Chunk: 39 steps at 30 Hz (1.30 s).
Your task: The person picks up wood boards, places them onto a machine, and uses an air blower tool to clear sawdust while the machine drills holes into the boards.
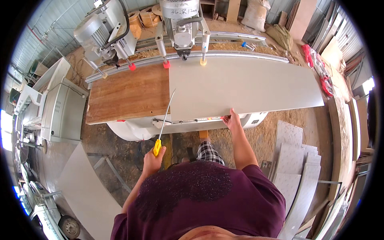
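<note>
Left hand: I am seeing the left hand (pixel 151 161) closing fully around the yellow-handled screwdriver (pixel 163 127), its shaft pointing away toward the machine table.
Right hand: the right hand (pixel 231 119) is gripping the near edge of the white panel (pixel 244 86), fingers curled over it.
Panel position: lying flat ahead of both hands, abutting the wooden board (pixel 128 94) beyond the left hand.
Handling judgement: I am advising keeping the panel square under the drill head (pixel 182 24), screwdriver tip clear.
Count: one screwdriver, one panel on table, two drill heads, several stacked white panels (pixel 298 160) beside the right arm.
</note>
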{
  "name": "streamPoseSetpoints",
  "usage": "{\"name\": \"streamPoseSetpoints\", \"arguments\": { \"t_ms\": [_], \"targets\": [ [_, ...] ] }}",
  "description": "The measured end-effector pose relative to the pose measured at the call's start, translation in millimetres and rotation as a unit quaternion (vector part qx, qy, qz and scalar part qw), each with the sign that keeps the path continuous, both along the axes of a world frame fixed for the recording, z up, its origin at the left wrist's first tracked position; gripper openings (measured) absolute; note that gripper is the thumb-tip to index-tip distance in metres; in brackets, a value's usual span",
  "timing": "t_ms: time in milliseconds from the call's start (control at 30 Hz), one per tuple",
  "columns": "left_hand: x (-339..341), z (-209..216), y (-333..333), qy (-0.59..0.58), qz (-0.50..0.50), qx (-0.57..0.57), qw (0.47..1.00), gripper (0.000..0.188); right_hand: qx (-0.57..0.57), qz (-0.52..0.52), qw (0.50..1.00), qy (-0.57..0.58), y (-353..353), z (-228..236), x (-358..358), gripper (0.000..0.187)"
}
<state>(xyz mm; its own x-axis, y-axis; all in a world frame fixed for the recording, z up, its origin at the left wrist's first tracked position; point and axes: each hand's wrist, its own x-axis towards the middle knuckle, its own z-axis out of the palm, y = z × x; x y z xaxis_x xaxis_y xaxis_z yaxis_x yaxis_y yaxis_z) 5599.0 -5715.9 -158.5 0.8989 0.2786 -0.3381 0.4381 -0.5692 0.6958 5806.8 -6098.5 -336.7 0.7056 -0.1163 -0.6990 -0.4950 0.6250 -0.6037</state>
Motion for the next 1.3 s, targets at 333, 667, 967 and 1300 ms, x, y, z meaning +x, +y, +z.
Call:
{"name": "streamPoseSetpoints", "arguments": {
  "t_ms": [333, 667, 967, 1300],
  "targets": [
    [-0.7, -2.2, -7.5, -0.012, 0.024, -0.018, 0.999, 0.043, -0.003, 0.027, 1.000, 0.005, -1.9, 1.4, -2.1, 0.035],
    [-9.4, 11.3, -27.9, -0.025, 0.036, 0.021, 0.999, 0.043, 0.013, 0.027, 0.999, 0.019, -4.3, 9.7, -9.5, 0.029],
    [-46.2, -11.4, 8.4, 0.000, 0.310, -0.248, 0.918, 0.033, 0.058, 0.055, 0.997, -0.012, -21.6, 17.8, -29.6, 0.025],
    [-87.9, -17.0, 37.6, -0.026, 0.397, -0.283, 0.873, 0.022, 0.030, 0.013, 0.999, -0.008, -66.6, 6.2, -16.1, 0.030]
  ]
}}
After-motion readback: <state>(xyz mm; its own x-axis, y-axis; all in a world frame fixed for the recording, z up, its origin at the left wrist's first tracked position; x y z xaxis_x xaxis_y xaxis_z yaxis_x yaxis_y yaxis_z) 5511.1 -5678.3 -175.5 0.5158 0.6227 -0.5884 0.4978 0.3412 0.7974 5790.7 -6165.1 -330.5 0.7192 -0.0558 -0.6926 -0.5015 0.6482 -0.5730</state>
